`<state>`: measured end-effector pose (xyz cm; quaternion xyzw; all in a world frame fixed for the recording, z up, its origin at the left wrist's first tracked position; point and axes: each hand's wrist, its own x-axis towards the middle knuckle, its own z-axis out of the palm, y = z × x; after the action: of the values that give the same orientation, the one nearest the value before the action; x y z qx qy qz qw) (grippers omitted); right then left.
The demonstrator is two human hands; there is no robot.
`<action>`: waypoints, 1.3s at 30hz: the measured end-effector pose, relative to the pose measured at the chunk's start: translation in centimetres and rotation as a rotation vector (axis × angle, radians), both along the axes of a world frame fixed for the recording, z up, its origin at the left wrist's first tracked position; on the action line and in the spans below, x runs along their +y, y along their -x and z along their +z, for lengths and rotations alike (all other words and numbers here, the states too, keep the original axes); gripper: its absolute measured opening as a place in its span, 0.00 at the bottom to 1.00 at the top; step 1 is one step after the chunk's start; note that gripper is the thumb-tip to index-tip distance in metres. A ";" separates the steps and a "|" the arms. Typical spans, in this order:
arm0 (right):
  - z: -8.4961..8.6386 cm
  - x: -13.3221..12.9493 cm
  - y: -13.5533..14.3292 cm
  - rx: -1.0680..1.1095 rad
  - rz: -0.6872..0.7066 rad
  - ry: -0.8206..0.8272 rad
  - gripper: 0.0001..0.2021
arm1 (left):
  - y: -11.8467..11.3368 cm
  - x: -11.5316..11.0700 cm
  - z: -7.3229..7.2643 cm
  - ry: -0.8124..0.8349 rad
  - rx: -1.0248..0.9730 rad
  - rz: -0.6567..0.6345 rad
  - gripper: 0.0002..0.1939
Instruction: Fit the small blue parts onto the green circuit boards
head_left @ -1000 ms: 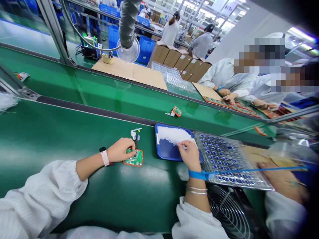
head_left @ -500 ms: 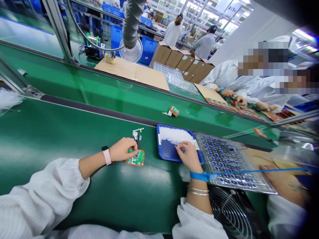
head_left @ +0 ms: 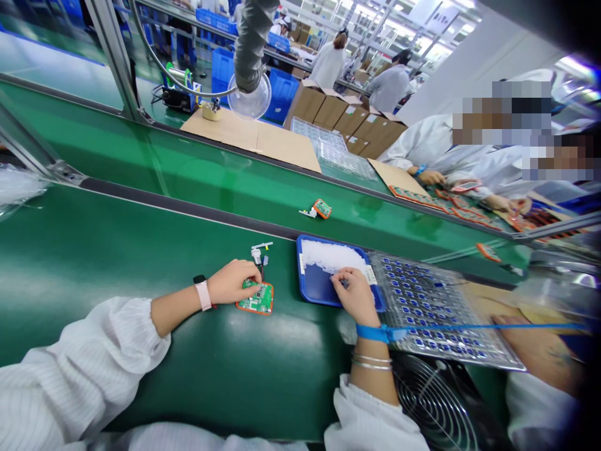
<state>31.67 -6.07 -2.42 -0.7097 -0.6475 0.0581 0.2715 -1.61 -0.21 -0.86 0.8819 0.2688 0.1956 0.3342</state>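
Observation:
A green circuit board (head_left: 260,302) with an orange edge lies flat on the green bench. My left hand (head_left: 235,282) rests at its upper left corner, fingers curled and touching it. White connectors (head_left: 256,255) on short wires extend beyond the board's far side. To the right stands a shallow blue tray (head_left: 312,289) with a heap of small white pieces (head_left: 331,255) along its far side. Over the tray's near right part is my right hand (head_left: 353,289), thumb and index finger pinched together. Whatever sits between those fingertips is too small to make out.
A clear plastic tray (head_left: 422,307) of small blue parts adjoins the blue tray, with a co-worker's hand (head_left: 521,332) near it. A black fan (head_left: 432,401) sits at the near right. Behind runs a green conveyor belt (head_left: 225,169) carrying another board (head_left: 322,208).
The board on the conveyor belt has shifted slightly left. Both my hands stay almost where they were. Across the belt, a co-worker's hands have moved among the boards.

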 end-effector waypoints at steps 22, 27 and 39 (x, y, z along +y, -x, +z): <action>1.2 -0.8 15.4 0.446 0.422 0.019 0.05 | -0.8 -0.7 0.4 0.120 -0.187 0.119 0.05; 1.2 -0.9 15.3 0.431 0.457 0.093 0.05 | -0.9 -0.9 0.4 0.131 -0.124 0.151 0.05; 1.2 -0.3 15.6 0.508 0.375 0.152 0.07 | -0.9 -0.2 1.4 0.181 0.133 0.269 0.05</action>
<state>16.05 -6.36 -1.18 -0.5590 -0.6723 0.3308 0.3551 -0.70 -0.37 0.59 0.8152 0.4225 0.1549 0.3645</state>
